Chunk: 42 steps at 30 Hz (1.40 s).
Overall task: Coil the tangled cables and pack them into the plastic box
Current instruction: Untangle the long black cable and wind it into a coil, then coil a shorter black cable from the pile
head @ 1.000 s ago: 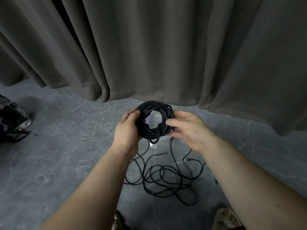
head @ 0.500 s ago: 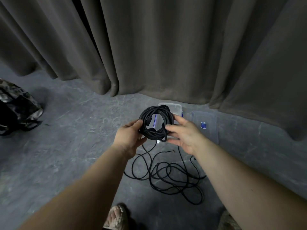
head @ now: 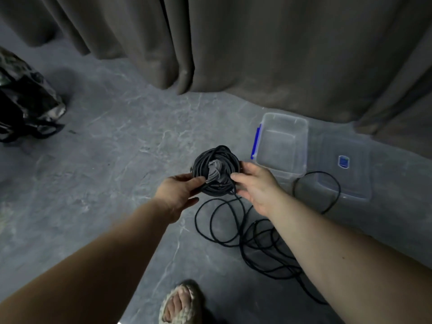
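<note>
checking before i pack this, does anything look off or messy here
Yes: the coil held between left hand and right hand is unfinished. Loose cable sprawls tangled on the floor, one loop lying over the lid. The box is empty.

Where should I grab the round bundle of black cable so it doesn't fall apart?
Probably pinch the coiled cable on two opposite sides of its ring, as the left hand and right hand do now, squeezing every loop together.
</note>
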{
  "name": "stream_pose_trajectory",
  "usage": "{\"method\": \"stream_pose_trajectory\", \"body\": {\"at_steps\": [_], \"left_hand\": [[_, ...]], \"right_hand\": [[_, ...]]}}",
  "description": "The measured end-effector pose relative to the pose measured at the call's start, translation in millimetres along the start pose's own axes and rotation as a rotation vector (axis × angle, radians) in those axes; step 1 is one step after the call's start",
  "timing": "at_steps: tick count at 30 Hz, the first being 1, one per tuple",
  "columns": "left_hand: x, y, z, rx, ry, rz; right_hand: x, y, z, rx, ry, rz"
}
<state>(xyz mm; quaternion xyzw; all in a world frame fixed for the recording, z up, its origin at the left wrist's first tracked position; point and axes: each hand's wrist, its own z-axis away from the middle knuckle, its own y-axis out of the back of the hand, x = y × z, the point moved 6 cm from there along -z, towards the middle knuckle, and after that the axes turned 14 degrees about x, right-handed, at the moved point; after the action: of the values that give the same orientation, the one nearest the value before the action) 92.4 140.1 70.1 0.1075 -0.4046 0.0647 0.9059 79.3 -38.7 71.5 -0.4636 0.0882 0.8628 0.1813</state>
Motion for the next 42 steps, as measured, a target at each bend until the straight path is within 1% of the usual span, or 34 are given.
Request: {"method": "stream_pose_trajectory", "body": {"at_steps": [7,9,12,17,20,26,31,37,42], "left_hand": [[-61,30,-82,0.199,0.156,0.121],[-75,38,-99,0.237,0.19,0.153],[-93,43,-119,0.287,0.24,0.187],[-114,47,-140,0.351,0.311,0.241],[-121,54,-145,0.382,0.311,0.254],[-130,48,-148,0.361,0.307,0.21],[-133,38,-140,0.272,0.329,0.154],[-137,40,-133,0.244,0.337,0.163],[-143,36,-117,0.268,0.309,0.121]], "right_hand": [[65,-58,-51,0.021,-0.122,0.082],[79,-70,-62,0.028,-0.153,0.093],[95,-87,-75,-0.003,-0.19,0.127],[117,-110,-92,-0.014,-0.158,0.202],[127,-119,-95,-0.031,-0.151,0.232],[140,-118,-96,0.007,-0.161,0.232],[141,-108,-100,0.043,-0.135,0.224],[149,-104,-98,0.029,-0.122,0.242],[148,-80,-87,0.068,-0.122,0.223]]}}
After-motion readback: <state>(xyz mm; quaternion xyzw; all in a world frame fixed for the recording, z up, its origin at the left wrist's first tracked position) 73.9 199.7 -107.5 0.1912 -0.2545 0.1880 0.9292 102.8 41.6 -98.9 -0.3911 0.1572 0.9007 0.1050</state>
